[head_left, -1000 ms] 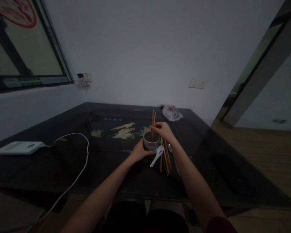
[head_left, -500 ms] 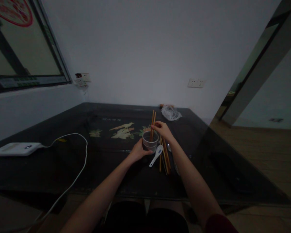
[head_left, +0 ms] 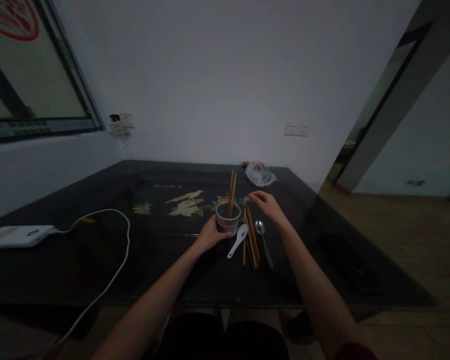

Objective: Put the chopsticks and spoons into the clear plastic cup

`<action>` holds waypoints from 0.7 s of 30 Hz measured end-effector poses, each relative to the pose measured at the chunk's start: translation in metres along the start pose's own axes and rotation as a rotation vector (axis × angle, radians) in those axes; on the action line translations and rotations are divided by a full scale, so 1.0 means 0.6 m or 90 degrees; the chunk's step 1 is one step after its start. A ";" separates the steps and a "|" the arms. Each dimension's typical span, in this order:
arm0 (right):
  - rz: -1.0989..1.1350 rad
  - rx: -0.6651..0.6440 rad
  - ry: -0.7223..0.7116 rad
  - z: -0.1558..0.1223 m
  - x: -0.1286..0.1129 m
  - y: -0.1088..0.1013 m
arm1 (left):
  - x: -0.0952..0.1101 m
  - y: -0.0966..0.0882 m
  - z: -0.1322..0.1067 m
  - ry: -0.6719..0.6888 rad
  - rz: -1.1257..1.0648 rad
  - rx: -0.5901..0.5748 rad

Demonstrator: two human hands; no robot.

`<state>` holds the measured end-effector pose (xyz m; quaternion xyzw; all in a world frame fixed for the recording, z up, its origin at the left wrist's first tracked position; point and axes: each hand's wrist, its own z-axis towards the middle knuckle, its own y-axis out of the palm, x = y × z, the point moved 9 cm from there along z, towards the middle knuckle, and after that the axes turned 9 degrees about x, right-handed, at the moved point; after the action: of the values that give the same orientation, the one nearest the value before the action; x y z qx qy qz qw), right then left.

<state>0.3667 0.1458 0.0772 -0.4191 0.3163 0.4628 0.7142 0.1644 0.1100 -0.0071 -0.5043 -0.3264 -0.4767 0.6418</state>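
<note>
The left hand (head_left: pixel 209 235) grips the grey cup (head_left: pixel 230 226), two chopsticks (head_left: pixel 233 192) in; the right hand (head_left: pixel 267 203), empty, loosely open, hovers at two o'clock. Outside, at four to five: loose chopsticks (head_left: pixel 253 238), ceramic spoon (head_left: pixel 242 232), metal spoon (head_left: pixel 260 227).

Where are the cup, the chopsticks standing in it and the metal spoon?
Cup (head_left: pixel 230 227): head view, front outer wall.
Chopsticks (head_left: pixel 233 193): head view, right stick's shaft.
Metal spoon (head_left: pixel 266 248): head view, on its handle.
</note>
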 end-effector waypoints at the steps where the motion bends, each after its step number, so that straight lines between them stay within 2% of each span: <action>1: 0.001 0.005 0.017 -0.006 0.012 -0.011 | 0.000 0.000 0.000 -0.003 0.007 0.002; 5: 0.004 0.010 0.083 -0.020 0.068 -0.040 | 0.001 0.000 0.001 -0.019 0.018 0.001; 9: -0.055 0.030 0.100 -0.020 0.106 -0.052 | 0.002 -0.002 0.000 -0.015 0.035 -0.002; 17: -0.240 0.024 0.108 -0.023 0.123 -0.055 | 0.004 -0.008 0.004 -0.003 0.007 0.012; 21: -0.324 -0.016 0.148 -0.025 0.134 -0.055 | 0.023 -0.023 0.008 0.030 0.018 0.055</action>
<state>0.4263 0.1569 0.0129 -0.5440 0.2755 0.2213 0.7611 0.1562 0.1099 0.0113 -0.4693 -0.3240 -0.4652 0.6770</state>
